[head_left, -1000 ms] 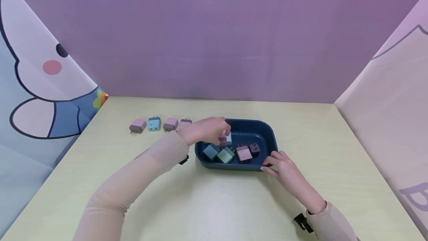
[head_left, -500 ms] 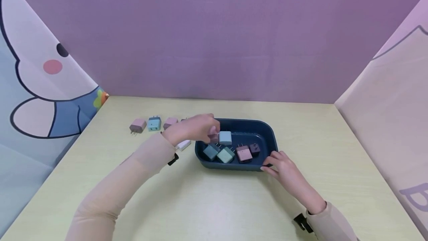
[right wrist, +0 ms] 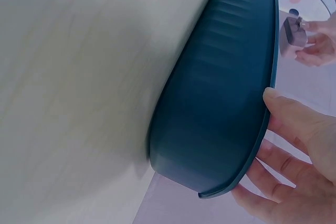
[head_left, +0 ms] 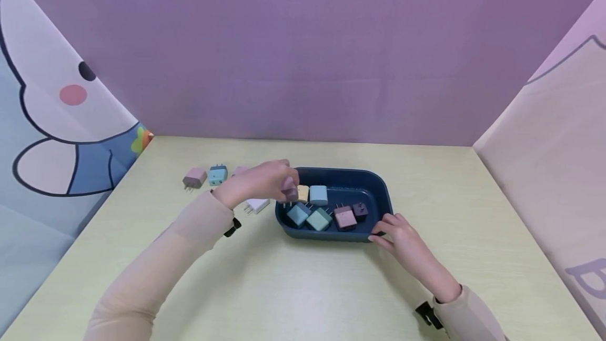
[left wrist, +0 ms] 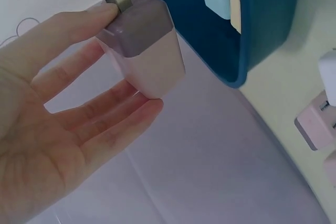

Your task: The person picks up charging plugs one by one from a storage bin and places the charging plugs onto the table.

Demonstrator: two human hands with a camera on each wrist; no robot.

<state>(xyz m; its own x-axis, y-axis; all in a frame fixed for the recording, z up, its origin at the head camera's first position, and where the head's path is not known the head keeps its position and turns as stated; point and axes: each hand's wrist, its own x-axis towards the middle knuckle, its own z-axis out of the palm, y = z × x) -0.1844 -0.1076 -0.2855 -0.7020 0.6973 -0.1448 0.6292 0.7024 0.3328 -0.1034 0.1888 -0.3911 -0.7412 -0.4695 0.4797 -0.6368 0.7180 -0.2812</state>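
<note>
My left hand (head_left: 262, 180) pinches a pink-and-mauve plug-in charger (left wrist: 144, 45) between thumb and fingers, its two metal prongs showing beside the thumb. In the head view that hand hangs over the left end of a dark blue plastic tray (head_left: 326, 236). Inside the tray lie a light blue charger (head_left: 319, 194), a yellow one partly behind the held charger, a blue charger (head_left: 299, 214), a green charger (head_left: 319, 219), a pink charger (head_left: 345, 217) and a dark purple charger (head_left: 360, 211). My right hand (head_left: 402, 238) grips the tray's near right corner, thumb outside the rim.
Left of the tray on the pale table stand a mauve charger (head_left: 195, 179), a light blue charger (head_left: 218, 174) and a pink charger (head_left: 240, 170) partly covered by my left hand. A white charger (head_left: 258, 205) lies nearer. A purple backdrop (head_left: 303, 67) rises behind.
My left hand has moved left with the pink-and-mauve charger, from over the tray's middle to its left end, uncovering the light blue and yellow chargers. The right hand stays on the rim.
</note>
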